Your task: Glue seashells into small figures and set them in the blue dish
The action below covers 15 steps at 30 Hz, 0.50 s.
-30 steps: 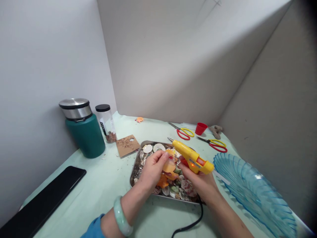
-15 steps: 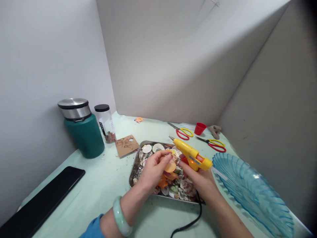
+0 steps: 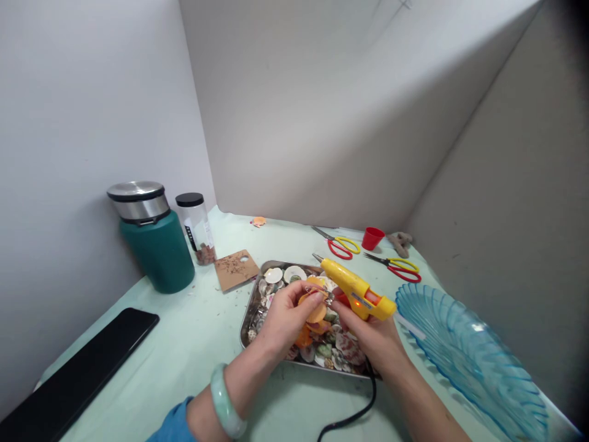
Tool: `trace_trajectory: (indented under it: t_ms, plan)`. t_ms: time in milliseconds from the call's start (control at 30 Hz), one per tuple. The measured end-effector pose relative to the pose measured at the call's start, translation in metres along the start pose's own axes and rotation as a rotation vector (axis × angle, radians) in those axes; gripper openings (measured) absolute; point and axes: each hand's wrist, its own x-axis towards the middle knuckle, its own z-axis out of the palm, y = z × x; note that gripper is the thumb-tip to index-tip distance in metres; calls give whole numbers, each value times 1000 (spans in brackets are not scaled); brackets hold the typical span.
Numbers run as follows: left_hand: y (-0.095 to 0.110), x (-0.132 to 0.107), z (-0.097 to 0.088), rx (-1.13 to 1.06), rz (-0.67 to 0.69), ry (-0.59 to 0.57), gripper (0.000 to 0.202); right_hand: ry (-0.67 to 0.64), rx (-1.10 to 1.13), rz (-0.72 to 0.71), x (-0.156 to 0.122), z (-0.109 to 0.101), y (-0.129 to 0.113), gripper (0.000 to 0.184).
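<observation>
My left hand (image 3: 285,319) pinches an orange shell (image 3: 315,312) above a metal tray (image 3: 252,306) filled with several coloured shells. My right hand (image 3: 368,337) grips a yellow hot glue gun (image 3: 354,288). Its orange light is lit and its nozzle points up and to the left, away from the shell. The fingertips of both hands meet around the shell. A green bangle sits on my left wrist. The gun's black cord runs down toward me.
A blue glass dish (image 3: 469,356) lies at the right. Two red-and-yellow scissors (image 3: 340,245) (image 3: 398,268) and a red cup (image 3: 372,237) lie behind the tray. A green jug (image 3: 154,239), a jar (image 3: 197,227), a cardboard piece (image 3: 236,269) and a black slab (image 3: 78,368) are at the left.
My left fingers have shifted on the orange shell, turning it slightly. The glue gun has barely moved.
</observation>
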Motion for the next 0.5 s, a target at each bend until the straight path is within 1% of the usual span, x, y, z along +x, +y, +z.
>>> trace_trajectory:
  t_ms: [167, 267, 500]
  plan:
    - [-1, -1, -1, 12, 7, 32, 30, -19, 13, -22, -2, 0, -4, 31]
    - [-1, -1, -2, 10, 4, 33, 30, -33, 26, -48, -2, -1, -5, 31]
    - [0, 0, -2, 23, 15, 31, 25, -41, 6, -59, -2, -1, -2, 31]
